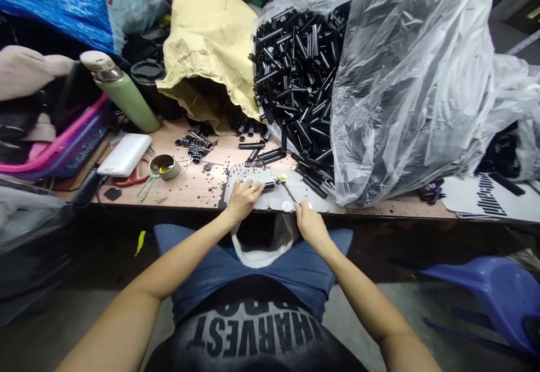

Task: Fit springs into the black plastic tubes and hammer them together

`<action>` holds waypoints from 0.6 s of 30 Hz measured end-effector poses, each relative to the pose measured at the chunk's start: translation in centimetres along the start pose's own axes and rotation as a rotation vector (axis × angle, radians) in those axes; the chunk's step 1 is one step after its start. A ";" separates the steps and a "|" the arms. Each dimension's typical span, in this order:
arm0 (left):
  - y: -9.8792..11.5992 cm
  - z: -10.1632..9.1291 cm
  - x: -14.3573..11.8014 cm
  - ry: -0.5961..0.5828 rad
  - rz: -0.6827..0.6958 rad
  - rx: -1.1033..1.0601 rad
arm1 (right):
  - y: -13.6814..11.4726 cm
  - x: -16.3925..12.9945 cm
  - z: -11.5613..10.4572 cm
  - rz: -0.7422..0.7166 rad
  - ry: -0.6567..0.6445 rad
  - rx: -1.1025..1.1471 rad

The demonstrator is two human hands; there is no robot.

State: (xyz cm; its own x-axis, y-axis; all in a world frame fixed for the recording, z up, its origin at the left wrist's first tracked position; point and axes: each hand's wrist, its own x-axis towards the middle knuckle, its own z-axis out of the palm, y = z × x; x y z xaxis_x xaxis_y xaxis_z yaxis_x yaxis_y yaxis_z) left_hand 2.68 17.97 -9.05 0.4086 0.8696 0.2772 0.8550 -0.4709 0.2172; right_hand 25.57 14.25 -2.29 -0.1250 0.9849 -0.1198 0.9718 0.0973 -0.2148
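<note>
- The left hand point(242, 198) curls over one end of a black tube point(269, 186), fingers closed down on it at the near edge of the worktop point(169, 196); how much tube lies hidden under the palm, I cannot tell.
- The right hand point(311, 223) is closed around the handle of a hammer-like tool point(291, 193); its dark head with a yellow-green part sits just beside the tube's free end, and whether the two touch is too small to tell.
- The tube lies at 2 o'clock from the left hand and between 10 and 11 o'clock from the right; its long axis runs roughly from 9 to 3, free end towards 3; the left hand is the nearer, being on it, while the tool slants from 11 to 5, so the two long axes cross at an angle.
- Beneath both is a pale sheet point(310, 195); a white disc point(287, 206) lies near the right hand, at its 10 o'clock.
- From the left hand, a heap of black tubes point(295, 74) spills from a clear bag point(413, 90) at 1 o'clock; a small cup point(174, 170) stands at 10.
</note>
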 end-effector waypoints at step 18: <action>4.0 0.0 2.0 0.005 -0.118 -0.113 | -3.5 0.8 -1.3 -0.169 0.087 0.002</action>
State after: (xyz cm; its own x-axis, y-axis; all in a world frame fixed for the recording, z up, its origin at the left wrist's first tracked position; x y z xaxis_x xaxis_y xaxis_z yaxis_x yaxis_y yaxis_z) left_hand 6.87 17.81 -7.68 0.3059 0.9191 0.2485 0.8553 -0.3799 0.3523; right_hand 22.36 14.89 -0.35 -0.2682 0.9634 0.0025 0.9382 0.2618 -0.2264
